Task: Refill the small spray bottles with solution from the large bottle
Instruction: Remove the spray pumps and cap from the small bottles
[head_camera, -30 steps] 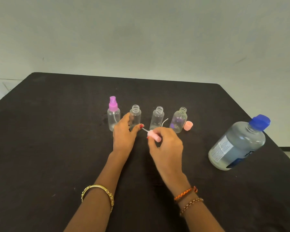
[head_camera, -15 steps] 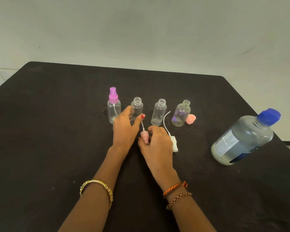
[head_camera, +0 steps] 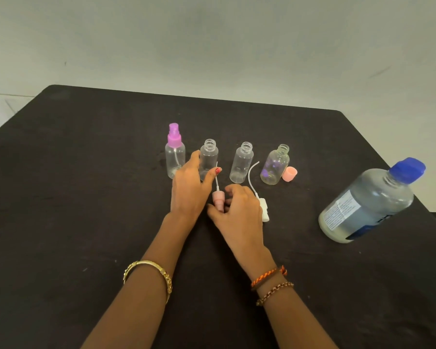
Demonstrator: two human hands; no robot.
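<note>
Our left hand [head_camera: 189, 187] curls around the second small bottle [head_camera: 209, 157], which stands open between the purple-topped bottle [head_camera: 174, 153] and a third open bottle [head_camera: 242, 163]. Just right of that grip, our right hand [head_camera: 239, 212] pinches the pink sprayer [head_camera: 217, 199] low on the black table [head_camera: 86, 197], with a white sprayer [head_camera: 264, 210] lying just beside its knuckles. Well off to the right of both hands stands the large bottle [head_camera: 368, 205], its blue cap on.

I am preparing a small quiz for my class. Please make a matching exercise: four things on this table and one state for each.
1. large clear bottle with blue cap
2. small clear bottle with purple sprayer
3. white sprayer head with tube
4. small pink cap

a. lies beside the rightmost small bottle
b. lies unscrewed on the table
c. sprayer mounted
d. capped

Pairs: 1-d, 2-c, 3-b, 4-a
</note>
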